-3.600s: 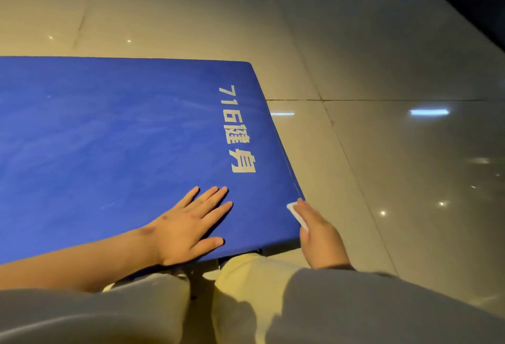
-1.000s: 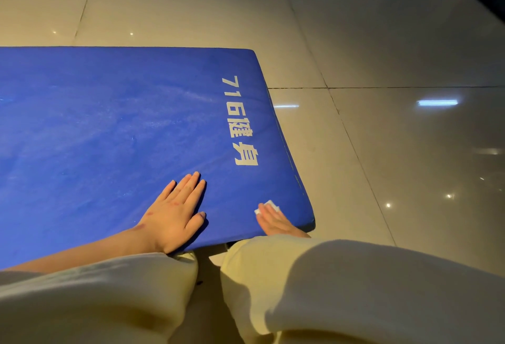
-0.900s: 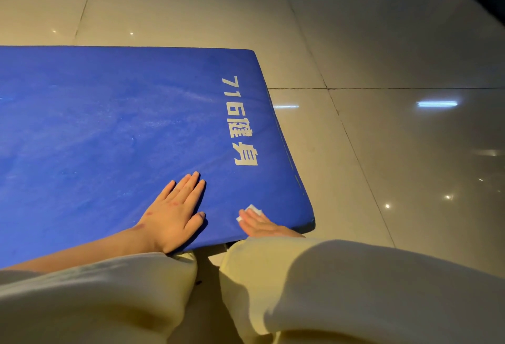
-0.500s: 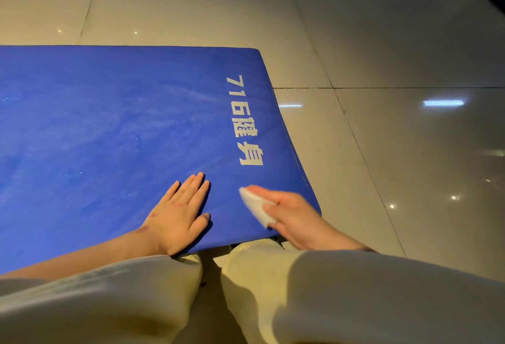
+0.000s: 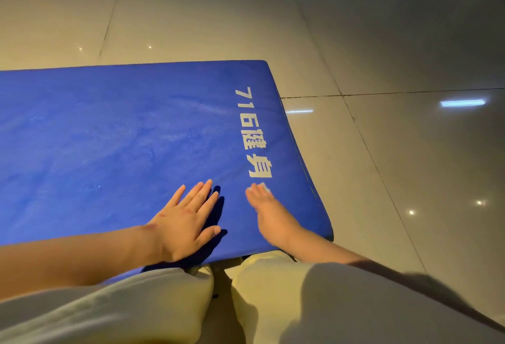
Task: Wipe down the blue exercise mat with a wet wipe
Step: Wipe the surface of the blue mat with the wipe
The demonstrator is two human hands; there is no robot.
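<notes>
Blue exercise mat (image 5: 109, 138) flat on tiled floor (image 5: 410, 42), filling left & centre of view. Right end has rounded corners, near-right corner just ahead of knees. White lettering (image 5: 252, 133), "716" + two characters, runs along right end. Wet wipe (image 5: 265, 187): small white bit on mat top, just below lettering's last character, mostly covered by fingertips of R hand (image 5: 269, 213), only far edge showing.

R hand palm down on mat, fingers stretched fwd & close together, tips pressing wipe onto surface, not curled round it as far as visible. Blurred, so thumb posn can't be told. Bare forearm comes in from lower right over near edge of mat.

L hand (image 5: 185, 220) flat on mat, palm down, fingers straight & slightly spread, thumb out to side, holding nothing. Sits just left of R hand, strip of bare mat betw. them, not touching. Bare forearm angled in from lower left. Reddish marks on back of hand & wrist.

Light trousers (image 5: 164, 311) at bottom, knees up against near edge of mat. Glossy floor w/ light reflections to right.
</notes>
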